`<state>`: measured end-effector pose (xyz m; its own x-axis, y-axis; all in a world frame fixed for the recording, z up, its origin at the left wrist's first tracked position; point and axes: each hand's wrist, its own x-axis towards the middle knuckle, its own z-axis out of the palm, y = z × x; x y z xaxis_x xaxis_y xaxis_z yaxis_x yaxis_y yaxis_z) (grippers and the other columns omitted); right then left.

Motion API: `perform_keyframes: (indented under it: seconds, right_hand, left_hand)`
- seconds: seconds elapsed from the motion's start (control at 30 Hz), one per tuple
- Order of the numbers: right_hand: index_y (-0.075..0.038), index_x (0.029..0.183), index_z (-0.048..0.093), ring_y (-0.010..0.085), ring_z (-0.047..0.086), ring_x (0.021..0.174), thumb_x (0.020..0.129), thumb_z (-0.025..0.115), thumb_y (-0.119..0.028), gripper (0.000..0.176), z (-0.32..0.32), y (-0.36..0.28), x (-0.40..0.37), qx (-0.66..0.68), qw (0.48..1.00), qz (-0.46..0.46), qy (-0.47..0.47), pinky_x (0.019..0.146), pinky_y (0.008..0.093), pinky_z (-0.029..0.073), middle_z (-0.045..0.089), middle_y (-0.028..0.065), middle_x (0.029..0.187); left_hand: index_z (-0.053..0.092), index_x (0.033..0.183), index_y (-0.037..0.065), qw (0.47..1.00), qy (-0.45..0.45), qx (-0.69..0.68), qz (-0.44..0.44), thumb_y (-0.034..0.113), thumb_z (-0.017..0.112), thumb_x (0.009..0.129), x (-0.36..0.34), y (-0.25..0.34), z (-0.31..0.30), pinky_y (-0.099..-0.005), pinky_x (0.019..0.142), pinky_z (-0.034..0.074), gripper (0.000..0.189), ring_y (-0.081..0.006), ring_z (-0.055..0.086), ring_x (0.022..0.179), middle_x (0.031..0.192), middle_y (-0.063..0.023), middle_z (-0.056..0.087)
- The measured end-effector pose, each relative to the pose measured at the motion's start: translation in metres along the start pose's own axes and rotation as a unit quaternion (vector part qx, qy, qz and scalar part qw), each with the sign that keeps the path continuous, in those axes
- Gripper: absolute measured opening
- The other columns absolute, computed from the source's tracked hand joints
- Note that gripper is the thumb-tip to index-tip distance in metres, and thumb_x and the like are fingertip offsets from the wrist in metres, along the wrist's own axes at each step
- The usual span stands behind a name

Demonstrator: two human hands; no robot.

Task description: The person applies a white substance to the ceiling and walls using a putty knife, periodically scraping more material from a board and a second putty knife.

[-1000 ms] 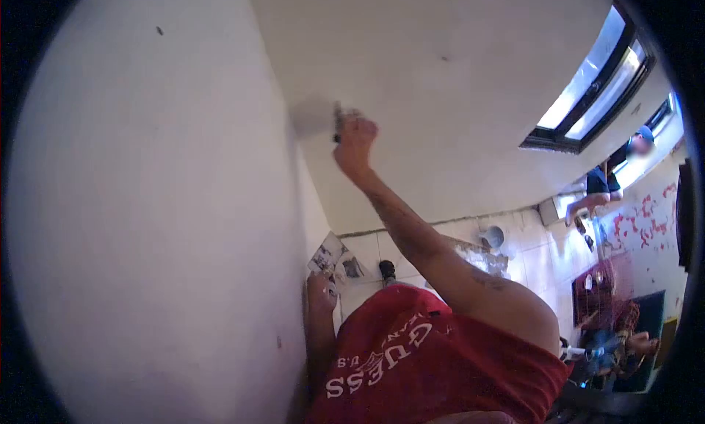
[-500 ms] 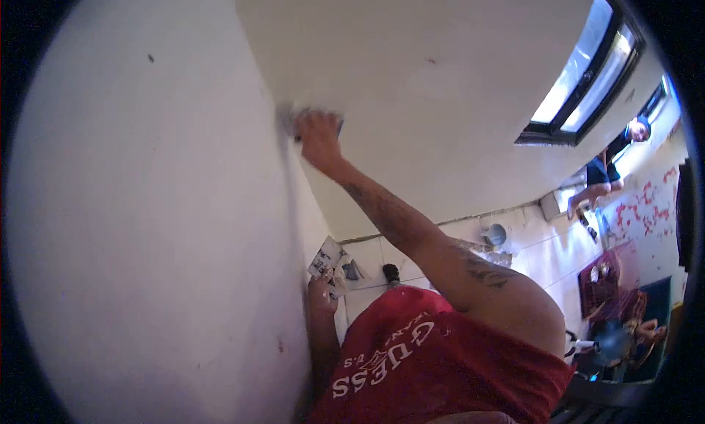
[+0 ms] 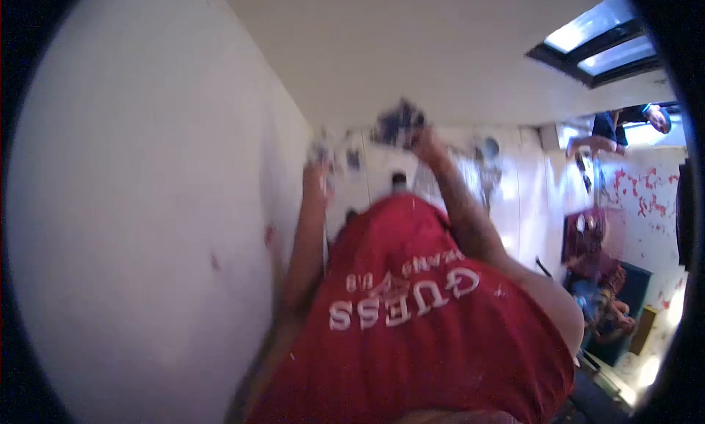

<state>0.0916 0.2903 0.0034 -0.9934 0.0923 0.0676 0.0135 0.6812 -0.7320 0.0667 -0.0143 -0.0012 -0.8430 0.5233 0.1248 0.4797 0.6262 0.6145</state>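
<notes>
My right hand point(image 3: 423, 140), blurred by motion, is closed on a dark, flat scraper point(image 3: 399, 123) smeared with pale paste. It is away from the wall, in front of my body and over the tiled floor in this view. My left hand point(image 3: 316, 175) is low beside the left wall point(image 3: 161, 189), its fingers closed round a flat, paste-smeared plate point(image 3: 321, 148) that is badly blurred. The pale wall in front point(image 3: 382, 49) meets the left wall in a corner just beyond my hands.
Light tiles point(image 3: 521, 181) cover the floor, with a grey round container point(image 3: 486, 148) at the wall's foot. A dark-framed window point(image 3: 595, 45) is at upper right. One person point(image 3: 613, 126) sits near the far opening; another point(image 3: 613, 317) is at lower right, near a dark red crate point(image 3: 584, 229).
My right hand has left the wall near the corner and come down toward my left hand, still holding the scraper. My view has tilted down, showing more of my shirt.
</notes>
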Motion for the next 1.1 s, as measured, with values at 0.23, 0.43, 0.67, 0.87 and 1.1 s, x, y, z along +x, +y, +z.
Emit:
perform_keyframes:
  seconds: [0.23, 0.43, 0.67, 0.87, 1.1]
  right_hand:
    - [-0.003, 0.108, 0.044, 0.0284, 0.045, 0.102, 0.061, 0.043, 0.012, 0.049, -0.064, -0.110, -0.009, 0.450, 0.893, -0.020, 0.014, 0.085, 0.0328, 0.038, 0.050, 0.0144, 0.104]
    - [-0.001, 0.112, 0.041, 0.0314, 0.033, 0.114, 0.058, 0.033, 0.015, 0.057, -0.043, -0.051, -0.012, 0.044, 0.996, -0.072, 0.026, 0.096, 0.0347, 0.026, 0.039, 0.0183, 0.117]
    - [-0.003, 0.123, 0.031, 0.0327, 0.038, 0.111, 0.060, 0.033, 0.012, 0.065, -0.028, 0.082, -0.021, 0.076, 0.985, 0.060, -0.140, 0.094, 0.0351, 0.030, 0.039, 0.0210, 0.119]
    - [0.001, 0.116, 0.038, 0.0298, 0.036, 0.114, 0.053, 0.035, 0.015, 0.064, -0.082, 0.006, 0.054, 0.069, 0.976, -0.127, -0.162, 0.097, 0.0318, 0.025, 0.040, 0.0190, 0.119]
    - [-0.003, 0.112, 0.044, 0.0324, 0.038, 0.110, 0.052, 0.034, 0.014, 0.063, -0.050, -0.038, 0.053, -0.063, 0.944, -0.185, -0.265, 0.094, 0.0356, 0.032, 0.042, 0.0173, 0.117]
  left_hand:
    - [0.050, 0.102, 0.002, 0.884, 0.073, -0.456, -0.078, 0.005, 0.052, 0.071, 0.075, 0.085, -0.009, -0.0341, 0.075, 0.043, 0.031, -0.0233, 0.052, 0.090, 0.096, -0.0102, 0.054]
    - [0.050, 0.101, 0.001, 0.791, 0.068, -0.597, -0.112, 0.003, 0.053, 0.068, 0.099, 0.109, 0.004, -0.0309, 0.072, 0.045, 0.033, -0.0230, 0.056, 0.082, 0.092, -0.0113, 0.056]
    - [0.054, 0.093, 0.001, 0.757, 0.032, -0.609, -0.237, 0.003, 0.055, 0.067, 0.136, 0.119, 0.012, -0.0309, 0.065, 0.045, 0.026, -0.0208, 0.056, 0.076, 0.083, -0.0106, 0.058]
    - [0.056, 0.092, 0.002, 0.871, 0.029, -0.442, -0.213, 0.007, 0.055, 0.071, 0.114, 0.080, 0.034, -0.0314, 0.065, 0.045, 0.022, -0.0196, 0.057, 0.075, 0.084, -0.0103, 0.059]
    - [0.057, 0.079, 0.002, 0.833, 0.074, -0.430, -0.340, 0.004, 0.056, 0.069, 0.123, 0.054, 0.055, -0.0307, 0.052, 0.043, 0.010, -0.0171, 0.055, 0.060, 0.071, -0.0085, 0.058]
